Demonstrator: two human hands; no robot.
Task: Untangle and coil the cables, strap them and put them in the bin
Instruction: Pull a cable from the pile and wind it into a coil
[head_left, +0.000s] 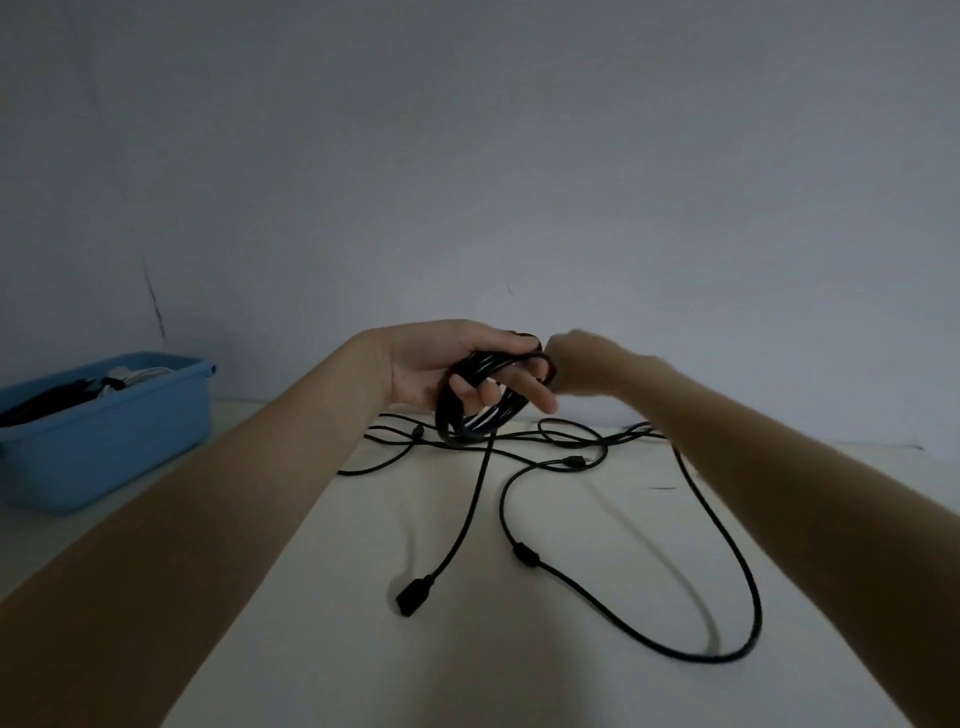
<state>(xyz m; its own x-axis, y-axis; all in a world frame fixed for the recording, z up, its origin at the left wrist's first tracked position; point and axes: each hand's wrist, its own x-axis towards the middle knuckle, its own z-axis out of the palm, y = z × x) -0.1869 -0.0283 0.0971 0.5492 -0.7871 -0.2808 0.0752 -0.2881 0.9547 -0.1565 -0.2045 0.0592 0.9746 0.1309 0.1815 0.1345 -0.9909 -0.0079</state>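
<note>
A black coil of cable (470, 400) hangs mid-frame, several loops bunched together and raised above the pale surface. One strand drops from it to a blocky connector (410, 603) lying lower centre. More loose black cables (717, 525) sprawl tangled behind it and sweep in a wide loop toward the lower right. The blue bin (111, 441) sits at the left edge, already holding dark and white cords.

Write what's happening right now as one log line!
step: coiling | left hand: holds coil | right hand: grips loop | loose cable: on table | bin: left
</note>
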